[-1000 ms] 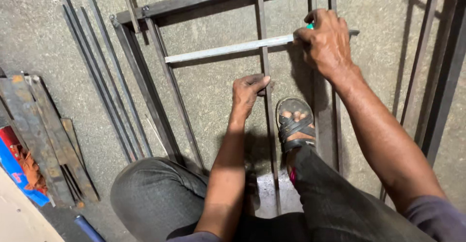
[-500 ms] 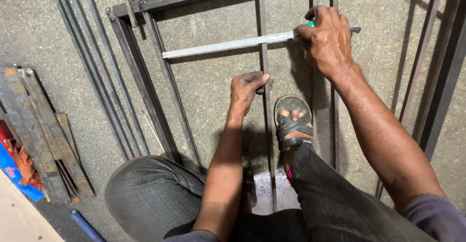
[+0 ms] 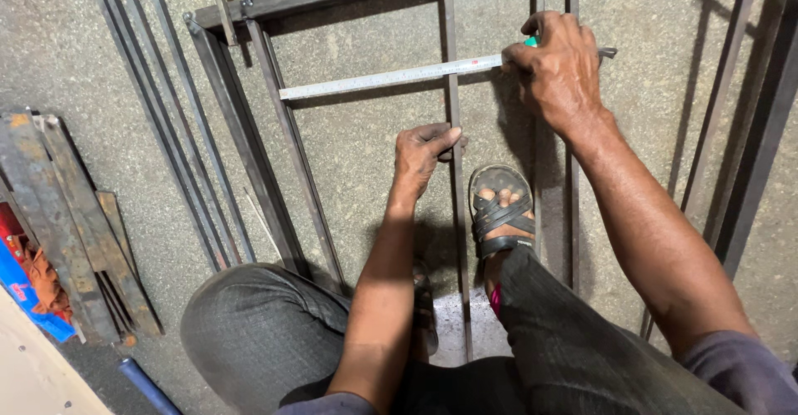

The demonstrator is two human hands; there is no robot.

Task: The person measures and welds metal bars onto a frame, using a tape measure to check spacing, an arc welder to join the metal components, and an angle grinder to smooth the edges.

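A dark steel frame (image 3: 241,140) of square bars lies flat on the concrete floor. My right hand (image 3: 561,66) presses a metal ruler (image 3: 391,78) across its upright bars, gripping the ruler's right end. My left hand (image 3: 424,153) curls its fingers around the thin middle bar (image 3: 453,116) just below the ruler. My sandalled foot (image 3: 500,211) rests between the middle bar and the bars to its right.
Several loose thin rods (image 3: 158,116) lie left of the frame. A stack of rusty flat pieces (image 3: 75,215) sits at the far left beside red and blue packaging (image 3: 25,286). More bars (image 3: 748,149) stand along the right edge.
The ruler and my right hand stay across the bars. My left hand's fingers have closed tighter onto the middle bar. The view shifted slightly.
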